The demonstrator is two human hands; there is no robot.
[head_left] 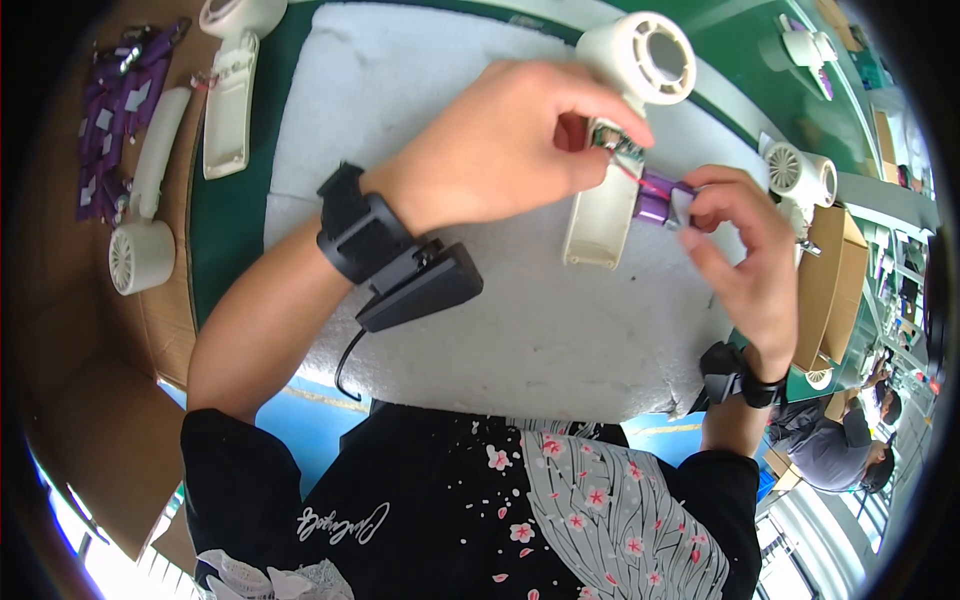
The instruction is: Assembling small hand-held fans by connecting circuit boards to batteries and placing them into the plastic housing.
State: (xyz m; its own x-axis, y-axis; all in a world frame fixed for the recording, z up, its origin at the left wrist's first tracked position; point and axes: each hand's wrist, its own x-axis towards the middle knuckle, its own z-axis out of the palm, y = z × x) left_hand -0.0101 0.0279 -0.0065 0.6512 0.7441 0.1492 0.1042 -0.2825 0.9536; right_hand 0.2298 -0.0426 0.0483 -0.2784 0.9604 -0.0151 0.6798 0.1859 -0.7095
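A cream handheld fan (598,228) lies on the pale mat with its handle shell open and its round head at the far end. My left hand (520,140) is closed at the upper handle, thumb and fingers pinching about a small green circuit board (622,143) in the shell. Just right of the handle, my right hand (745,240) grips a purple battery (655,200) between thumb and fingers. A red wire runs between the board and the battery. What the left fingertips press on is partly hidden.
The pale padded mat (450,340) covers a green bench. To the left, a cardboard box (150,330) holds several purple batteries (118,120) and fan parts. An open fan shell (230,120) lies beside the mat. More fans (800,175) and a carton (835,290) stand right. People sit farther off.
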